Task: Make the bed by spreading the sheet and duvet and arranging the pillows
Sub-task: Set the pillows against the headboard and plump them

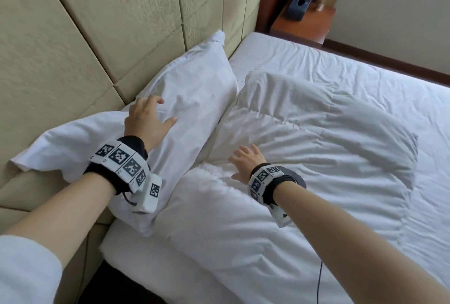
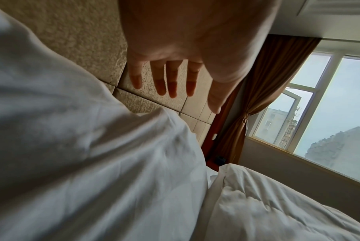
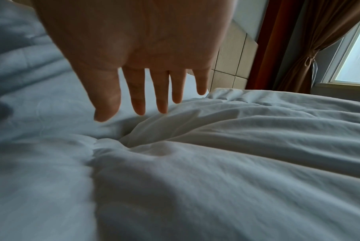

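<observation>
A white pillow [image 1: 190,94] leans against the padded headboard [image 1: 97,23], with a second white pillow [image 1: 73,143] lying nearer me to its left. My left hand [image 1: 148,118] hovers over the pillows, fingers straight and spread; in the left wrist view the left hand [image 2: 174,78] is clear of the pillow [image 2: 82,146] below. The white duvet [image 1: 304,157] covers the bed, its top edge folded back. My right hand [image 1: 246,162] is open just above the duvet fold; the right wrist view shows the right hand [image 3: 150,97] with straight fingers over the duvet [image 3: 236,154]. A strip of white sheet [image 1: 280,53] shows beyond the duvet.
A wooden nightstand [image 1: 304,23] with a dark device [image 1: 300,5] stands past the bed's far corner. A brown curtain [image 2: 257,97] and a window [image 2: 329,114] are on the far side. A thin dark cable [image 1: 319,279] hangs by my right forearm.
</observation>
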`<state>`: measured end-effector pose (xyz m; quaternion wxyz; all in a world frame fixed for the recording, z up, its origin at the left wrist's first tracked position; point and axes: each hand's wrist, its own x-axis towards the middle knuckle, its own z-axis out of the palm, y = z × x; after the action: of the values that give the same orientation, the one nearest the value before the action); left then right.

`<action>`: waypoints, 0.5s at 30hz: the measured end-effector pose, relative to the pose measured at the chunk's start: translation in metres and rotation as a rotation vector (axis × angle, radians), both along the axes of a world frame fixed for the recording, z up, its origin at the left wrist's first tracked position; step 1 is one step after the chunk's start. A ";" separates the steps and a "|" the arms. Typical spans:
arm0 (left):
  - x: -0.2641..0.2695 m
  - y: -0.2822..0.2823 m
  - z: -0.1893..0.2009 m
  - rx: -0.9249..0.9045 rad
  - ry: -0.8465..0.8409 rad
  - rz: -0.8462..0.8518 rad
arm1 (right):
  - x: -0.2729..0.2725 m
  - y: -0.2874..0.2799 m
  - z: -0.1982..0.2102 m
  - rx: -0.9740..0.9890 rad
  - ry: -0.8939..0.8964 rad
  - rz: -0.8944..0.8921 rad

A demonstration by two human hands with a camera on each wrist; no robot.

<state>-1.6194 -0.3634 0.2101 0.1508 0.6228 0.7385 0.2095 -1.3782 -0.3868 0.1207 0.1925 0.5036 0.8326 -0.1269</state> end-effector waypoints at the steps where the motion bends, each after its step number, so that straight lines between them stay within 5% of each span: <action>1: -0.002 0.003 -0.001 -0.002 -0.005 -0.006 | -0.001 -0.001 0.000 -0.003 0.002 -0.005; 6: -0.010 0.043 -0.011 -0.062 -0.020 -0.048 | -0.021 0.010 -0.006 -0.024 -0.018 -0.038; 11: -0.019 0.086 -0.041 -0.310 0.102 -0.100 | -0.057 0.045 -0.023 -0.058 -0.167 0.026; 15: -0.020 0.106 -0.067 -0.337 0.263 -0.177 | -0.070 0.074 -0.044 -0.015 -0.255 0.052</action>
<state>-1.6396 -0.2576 0.1434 0.1728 0.6731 0.7190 -0.0138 -1.4481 -0.3123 0.0770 0.3040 0.4925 0.8131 -0.0630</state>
